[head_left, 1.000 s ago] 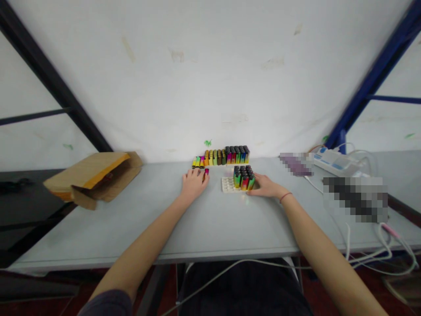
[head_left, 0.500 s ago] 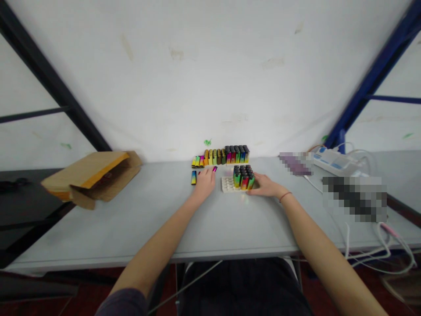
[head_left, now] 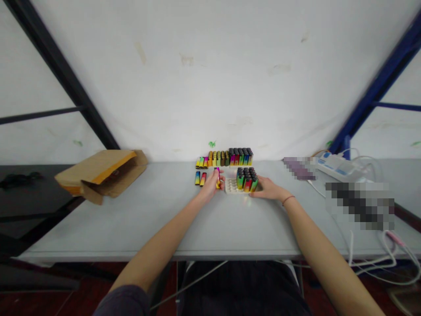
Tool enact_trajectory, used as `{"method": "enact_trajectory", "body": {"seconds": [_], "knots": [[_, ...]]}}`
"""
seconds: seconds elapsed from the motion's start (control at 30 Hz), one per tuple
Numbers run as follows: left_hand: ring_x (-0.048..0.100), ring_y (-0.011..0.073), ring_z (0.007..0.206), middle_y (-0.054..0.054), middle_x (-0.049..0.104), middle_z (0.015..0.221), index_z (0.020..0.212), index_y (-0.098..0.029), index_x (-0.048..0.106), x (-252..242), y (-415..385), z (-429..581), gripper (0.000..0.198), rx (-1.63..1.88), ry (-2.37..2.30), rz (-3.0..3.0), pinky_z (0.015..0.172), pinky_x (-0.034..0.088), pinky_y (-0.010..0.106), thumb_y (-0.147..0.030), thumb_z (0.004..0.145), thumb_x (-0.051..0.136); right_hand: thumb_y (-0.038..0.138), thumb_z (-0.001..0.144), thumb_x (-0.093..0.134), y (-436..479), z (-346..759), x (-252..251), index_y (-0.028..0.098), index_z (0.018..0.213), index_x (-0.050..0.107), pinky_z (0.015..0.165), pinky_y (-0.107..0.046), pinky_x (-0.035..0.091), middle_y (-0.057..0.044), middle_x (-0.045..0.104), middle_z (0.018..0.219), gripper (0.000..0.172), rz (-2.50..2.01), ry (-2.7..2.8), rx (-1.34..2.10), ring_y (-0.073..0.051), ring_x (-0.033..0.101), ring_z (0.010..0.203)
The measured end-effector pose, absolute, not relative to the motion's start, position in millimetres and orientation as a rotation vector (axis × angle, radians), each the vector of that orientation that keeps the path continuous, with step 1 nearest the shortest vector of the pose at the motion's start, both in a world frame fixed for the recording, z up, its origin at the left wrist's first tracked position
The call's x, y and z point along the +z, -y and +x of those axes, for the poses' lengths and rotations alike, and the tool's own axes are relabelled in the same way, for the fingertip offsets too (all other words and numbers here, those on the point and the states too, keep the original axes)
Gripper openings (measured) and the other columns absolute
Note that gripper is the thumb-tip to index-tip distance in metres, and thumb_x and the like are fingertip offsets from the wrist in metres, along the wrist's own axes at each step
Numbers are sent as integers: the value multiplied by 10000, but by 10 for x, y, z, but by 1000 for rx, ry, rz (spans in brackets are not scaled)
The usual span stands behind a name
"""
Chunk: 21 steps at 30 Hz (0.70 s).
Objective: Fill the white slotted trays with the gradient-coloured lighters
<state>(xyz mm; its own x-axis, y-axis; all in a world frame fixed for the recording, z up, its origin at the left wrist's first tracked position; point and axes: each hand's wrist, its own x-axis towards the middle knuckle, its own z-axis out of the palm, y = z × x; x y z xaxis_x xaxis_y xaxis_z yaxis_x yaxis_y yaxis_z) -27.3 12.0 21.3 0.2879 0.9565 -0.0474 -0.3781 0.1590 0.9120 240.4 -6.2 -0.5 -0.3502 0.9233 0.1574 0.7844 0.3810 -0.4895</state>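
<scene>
My left hand [head_left: 210, 188] is closed around a pink-and-yellow lighter [head_left: 217, 179], held upright just left of a white holed tray [head_left: 231, 186]. Black-topped lighters [head_left: 247, 179] in shiny rainbow colours stand in the right part of this tray; its left holes are bare. Against the tray's right end rests my right hand [head_left: 269, 188], thumb at the front corner and fingers behind, gripping it. Two lighters, one blue-yellow [head_left: 197, 178] and one red-yellow [head_left: 203, 179], lie flat on the table left of my left hand.
At the back stand a row of yellow-topped lighters [head_left: 219, 158], another block of black-topped lighters [head_left: 241, 156] and several lying lighters [head_left: 201, 162]. An open cardboard box [head_left: 101, 173] sits left. A power strip [head_left: 338, 166] and white cables [head_left: 388, 259] are at right.
My left hand has picked up the pink-and-yellow lighter and brought it upright, nearer the tray. The red-yellow lighter is now uncovered. My right hand stays at the tray; the view has shifted slightly.
</scene>
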Motion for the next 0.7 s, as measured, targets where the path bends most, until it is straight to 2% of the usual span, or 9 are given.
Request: {"method": "enact_trajectory", "body": {"seconds": [0.1, 0.2, 0.3, 0.47, 0.7], "knots": [[401, 78, 394, -66, 464, 551, 868, -194, 516, 225, -123, -265, 360, 1056, -757, 927, 421, 359, 201, -552, 905, 520, 525, 720, 736, 66, 2402, 2, 192, 1307, 594, 1079, -527, 424, -125, 624, 1359, 689, -1483, 2243, 470, -364, 574, 1242], [293, 72, 339, -80, 330, 454, 680, -201, 460, 238, -144, -284, 507, 979, -792, 879, 372, 288, 200, -642, 911, 363, 517, 733, 731, 75, 2395, 12, 189, 1330, 578, 1086, -526, 415, -124, 607, 1381, 698, -1484, 2255, 477, -363, 562, 1256], [209, 63, 315, -86, 248, 406, 574, -220, 380, 240, -152, -305, 555, 984, -860, 855, 342, 207, 195, -681, 879, 330, 519, 728, 738, 80, 2391, 20, 194, 1330, 581, 1075, -522, 426, -119, 615, 1369, 702, -1486, 2248, 483, -363, 573, 1241], [122, 57, 315, -92, 183, 394, 539, -227, 317, 230, -123, -295, 499, 1035, -905, 838, 334, 109, 186, -580, 891, 334, 528, 732, 731, 76, 2398, 19, 206, 1327, 580, 1083, -519, 418, -116, 604, 1384, 693, -1480, 2252, 483, -360, 571, 1241], [122, 60, 318, -86, 188, 406, 554, -222, 311, 240, -94, -264, 448, 1116, -947, 793, 344, 99, 185, -487, 915, 299, 526, 735, 719, 66, 2402, 7, 176, 1323, 577, 1075, -505, 430, -125, 609, 1369, 699, -1485, 2258, 486, -351, 574, 1235]]}}
